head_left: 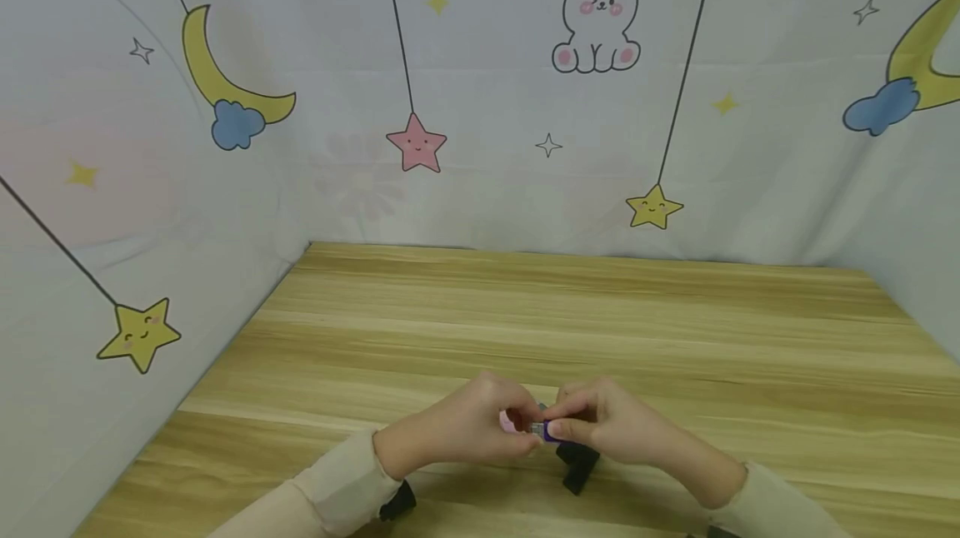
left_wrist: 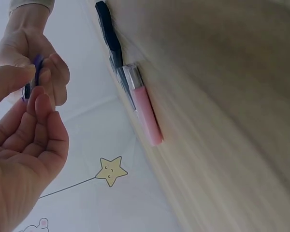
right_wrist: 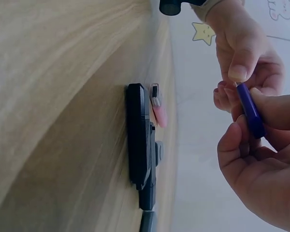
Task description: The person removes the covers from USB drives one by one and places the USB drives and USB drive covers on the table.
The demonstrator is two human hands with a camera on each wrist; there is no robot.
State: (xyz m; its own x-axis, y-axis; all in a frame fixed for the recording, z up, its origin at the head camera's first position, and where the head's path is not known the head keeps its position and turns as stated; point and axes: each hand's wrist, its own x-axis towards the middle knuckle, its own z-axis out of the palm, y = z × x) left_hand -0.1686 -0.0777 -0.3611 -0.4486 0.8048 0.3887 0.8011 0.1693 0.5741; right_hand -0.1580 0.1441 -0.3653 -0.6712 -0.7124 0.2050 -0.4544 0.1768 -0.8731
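My left hand (head_left: 465,421) and right hand (head_left: 622,425) meet low over the wooden table, both on one small purple USB flash drive (head_left: 552,431). Its purple body (right_wrist: 250,108) lies between the thumb and curled fingers of my right hand. At the silver plug end, the left thumb and fingertips pinch it and partly cover it. Below the hands, a pink flash drive (left_wrist: 147,116) with a silver plug lies on the wood. Close by it are dark stick-like pieces (right_wrist: 137,135), also seen under the right hand in the head view.
A grey piece (right_wrist: 159,152) lies beside the dark ones. The wooden table (head_left: 570,313) stretches away to a white cloth (head_left: 495,88) printed with stars, moons and a rabbit, which hangs behind and at both sides. A black wrist device (head_left: 397,501) shows under the left sleeve.
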